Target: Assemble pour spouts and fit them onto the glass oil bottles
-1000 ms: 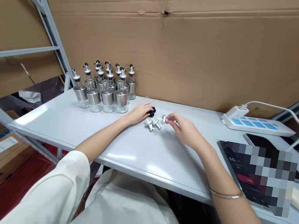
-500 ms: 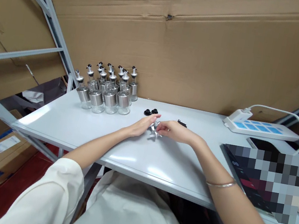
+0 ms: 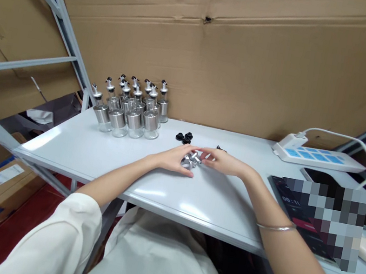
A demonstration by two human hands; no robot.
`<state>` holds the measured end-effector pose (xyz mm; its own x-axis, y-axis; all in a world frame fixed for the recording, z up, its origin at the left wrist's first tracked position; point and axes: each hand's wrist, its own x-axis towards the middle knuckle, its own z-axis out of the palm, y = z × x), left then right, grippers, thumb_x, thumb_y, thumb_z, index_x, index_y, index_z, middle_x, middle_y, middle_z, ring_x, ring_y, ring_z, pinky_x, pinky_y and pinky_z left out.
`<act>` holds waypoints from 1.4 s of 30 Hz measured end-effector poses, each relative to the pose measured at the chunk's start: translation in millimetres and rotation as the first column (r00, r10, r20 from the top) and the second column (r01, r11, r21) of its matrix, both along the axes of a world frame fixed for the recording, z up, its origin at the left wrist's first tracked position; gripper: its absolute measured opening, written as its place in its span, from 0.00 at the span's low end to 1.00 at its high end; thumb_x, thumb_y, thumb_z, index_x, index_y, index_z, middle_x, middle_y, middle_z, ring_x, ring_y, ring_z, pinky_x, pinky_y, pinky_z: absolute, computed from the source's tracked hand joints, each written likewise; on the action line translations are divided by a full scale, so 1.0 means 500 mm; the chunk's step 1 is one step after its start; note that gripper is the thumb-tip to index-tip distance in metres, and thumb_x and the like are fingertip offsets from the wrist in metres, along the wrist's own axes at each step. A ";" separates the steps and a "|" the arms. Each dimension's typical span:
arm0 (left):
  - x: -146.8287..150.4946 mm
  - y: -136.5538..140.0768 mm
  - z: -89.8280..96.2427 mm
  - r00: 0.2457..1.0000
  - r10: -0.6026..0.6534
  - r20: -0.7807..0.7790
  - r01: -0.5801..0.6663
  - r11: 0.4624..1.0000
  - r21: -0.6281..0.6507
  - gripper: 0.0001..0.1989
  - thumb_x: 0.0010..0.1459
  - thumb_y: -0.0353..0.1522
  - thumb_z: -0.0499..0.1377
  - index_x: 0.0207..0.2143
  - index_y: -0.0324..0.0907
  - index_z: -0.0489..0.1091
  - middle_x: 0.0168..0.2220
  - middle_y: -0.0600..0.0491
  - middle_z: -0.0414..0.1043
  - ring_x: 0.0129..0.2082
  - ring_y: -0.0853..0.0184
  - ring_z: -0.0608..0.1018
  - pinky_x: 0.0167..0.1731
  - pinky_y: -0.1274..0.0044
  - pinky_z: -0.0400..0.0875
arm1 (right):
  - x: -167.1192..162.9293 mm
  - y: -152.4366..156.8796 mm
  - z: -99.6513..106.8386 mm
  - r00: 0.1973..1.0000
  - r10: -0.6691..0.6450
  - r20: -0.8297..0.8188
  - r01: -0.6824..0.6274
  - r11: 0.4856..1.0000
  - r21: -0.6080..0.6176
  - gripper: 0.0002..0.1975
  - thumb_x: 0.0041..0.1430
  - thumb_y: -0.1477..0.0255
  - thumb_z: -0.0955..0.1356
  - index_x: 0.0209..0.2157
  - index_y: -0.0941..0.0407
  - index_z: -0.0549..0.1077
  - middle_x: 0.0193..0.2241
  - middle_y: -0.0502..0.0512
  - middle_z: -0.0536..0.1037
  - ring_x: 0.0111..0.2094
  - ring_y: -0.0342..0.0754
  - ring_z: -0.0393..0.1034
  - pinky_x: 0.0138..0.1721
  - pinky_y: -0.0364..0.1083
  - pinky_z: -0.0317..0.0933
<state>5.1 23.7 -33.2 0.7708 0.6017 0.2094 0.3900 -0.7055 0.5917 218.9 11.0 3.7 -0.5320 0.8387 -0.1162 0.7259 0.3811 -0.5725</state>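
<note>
My left hand [image 3: 171,157] rests on the white table with thumb and fingers spread, cupped round a small cluster of silver metal pourer spouts [image 3: 192,159]. From the other side my right hand [image 3: 221,161] reaches the same cluster, its fingers bent but apart and the tips at the metal parts. Some of the spouts are hidden by my fingers. Just beyond my left hand lie three black round stoppers [image 3: 187,137]. Small black parts [image 3: 220,148] show partly behind my right hand.
Several glass and steel bottles [image 3: 135,121], many with pourer tops, stand at the left back. On the right are a white power strip [image 3: 321,158] with a plugged charger, a phone [image 3: 321,177] and a partly blurred tablet [image 3: 287,200]. Cardboard [image 3: 237,71] backs the table.
My left hand has spread its thumb round the near side of the silver spouts. My right hand has shifted slightly right. A third black stopper now shows.
</note>
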 end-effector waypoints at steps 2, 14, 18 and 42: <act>-0.001 -0.001 0.001 1.000 -0.010 -0.027 0.011 0.999 0.030 0.42 0.45 0.45 0.65 0.59 0.40 0.56 0.54 0.43 0.62 0.55 0.56 0.66 0.56 0.66 0.60 | -0.002 -0.003 0.000 0.997 0.081 -0.019 -0.082 0.995 -0.061 0.20 0.54 0.66 0.64 0.48 0.58 0.70 0.40 0.58 0.77 0.37 0.50 0.70 0.39 0.46 0.62; -0.010 -0.018 0.034 0.995 -0.027 -0.092 0.029 0.999 0.018 0.42 0.43 0.44 0.67 0.58 0.38 0.57 0.53 0.42 0.62 0.53 0.56 0.68 0.55 0.68 0.62 | -0.011 -0.009 -0.013 0.992 0.085 -0.096 -0.092 0.994 -0.066 0.17 0.48 0.62 0.66 0.36 0.59 0.73 0.28 0.53 0.75 0.29 0.47 0.66 0.34 0.45 0.60; -0.011 -0.021 0.046 0.994 -0.004 -0.110 0.003 1.000 -0.008 0.42 0.41 0.42 0.69 0.57 0.40 0.58 0.54 0.43 0.64 0.53 0.56 0.69 0.54 0.67 0.62 | -0.014 -0.014 -0.005 0.993 0.059 -0.102 -0.068 0.994 -0.082 0.17 0.47 0.63 0.67 0.37 0.58 0.74 0.31 0.55 0.78 0.32 0.49 0.69 0.37 0.46 0.61; -0.181 0.050 0.107 0.237 0.390 0.890 -0.964 0.204 0.168 0.12 0.60 0.38 0.51 0.42 0.40 0.62 0.45 0.45 0.65 0.50 0.62 0.69 0.52 0.68 0.63 | 0.003 -0.013 0.012 0.926 -0.175 -0.335 0.191 0.982 0.015 0.24 0.51 0.57 0.66 0.44 0.58 0.74 0.32 0.57 0.78 0.35 0.51 0.72 0.41 0.49 0.64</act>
